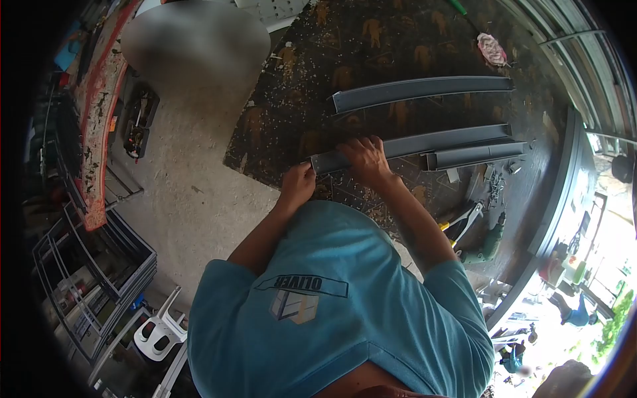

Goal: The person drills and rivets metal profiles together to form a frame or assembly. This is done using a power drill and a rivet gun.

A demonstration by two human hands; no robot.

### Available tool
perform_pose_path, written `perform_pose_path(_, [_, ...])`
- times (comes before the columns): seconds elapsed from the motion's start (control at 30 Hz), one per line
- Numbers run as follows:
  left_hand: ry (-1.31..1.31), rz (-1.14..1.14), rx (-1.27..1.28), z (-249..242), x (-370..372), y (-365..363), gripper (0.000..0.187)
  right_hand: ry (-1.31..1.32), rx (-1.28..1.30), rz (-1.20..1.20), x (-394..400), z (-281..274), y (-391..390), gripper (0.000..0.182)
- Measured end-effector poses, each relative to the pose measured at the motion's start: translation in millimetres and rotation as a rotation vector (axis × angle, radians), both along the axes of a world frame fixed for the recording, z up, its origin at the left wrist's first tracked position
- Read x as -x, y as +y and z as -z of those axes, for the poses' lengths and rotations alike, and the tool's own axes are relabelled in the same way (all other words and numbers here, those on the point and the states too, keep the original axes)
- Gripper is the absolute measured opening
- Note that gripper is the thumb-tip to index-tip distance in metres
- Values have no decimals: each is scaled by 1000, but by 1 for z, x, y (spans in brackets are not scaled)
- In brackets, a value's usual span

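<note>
A long grey metal profile (438, 141) lies on a dark patterned mat (298, 113) on the floor. My left hand (298, 184) is curled at the profile's near left end and touches it. My right hand (365, 159) rests on top of the same profile a little further along, fingers wrapped over its edge. Both arms reach out from my teal shirt (332, 305).
A second long grey profile (421, 91) lies farther away, and a shorter one (474, 156) sits to the right. A green drill (488, 245), snips (464, 220), screws (494, 189) and a pink cloth (491, 48) lie on the right. Stacked metal frames (99, 265), a white chair (159, 325) and a toolbox (139, 119) stand to the left. A blurred person (192, 40) is at the top.
</note>
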State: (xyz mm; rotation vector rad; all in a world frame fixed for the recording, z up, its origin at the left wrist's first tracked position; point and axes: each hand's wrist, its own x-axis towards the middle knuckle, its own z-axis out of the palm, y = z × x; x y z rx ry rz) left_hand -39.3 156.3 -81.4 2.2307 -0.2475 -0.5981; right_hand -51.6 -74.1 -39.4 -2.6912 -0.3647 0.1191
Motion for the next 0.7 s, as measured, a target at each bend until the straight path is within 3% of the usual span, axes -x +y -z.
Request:
perform_pose_path(0.2, [275, -56, 187, -15, 1, 4, 34, 34, -1, 6, 0, -1, 1, 56])
perform_pose_path(0.33, [222, -130, 260, -22, 6, 3, 37, 22, -22, 5, 1, 3, 0, 57])
perform_pose_path(0.4, [445, -279, 319, -29, 6, 2, 44, 37, -7, 4, 0, 2, 0, 57])
perform_pose_path(0.5, [536, -284, 378, -28, 5, 5, 52, 45, -15, 7, 0, 4, -1, 58])
perform_pose_path(0.53, [536, -287, 382, -17, 7, 12, 52, 45, -12, 3, 0, 4, -1, 58])
perform_pose_path(0.57, [371, -215, 313, 2, 11, 23, 54, 54, -14, 2, -1, 5, -1, 59])
perform_pose_path(0.6, [206, -145, 241, -1, 11, 24, 57, 62, -17, 1, -1, 4, -1, 60])
perform_pose_path(0.63, [205, -150, 242, -5, 9, 24, 57, 62, -16, -4, 0, 4, -1, 60])
perform_pose_path(0.7, [105, -66, -73, -24, 0, 24, 63, 83, 8, 6, 0, 3, 0, 63])
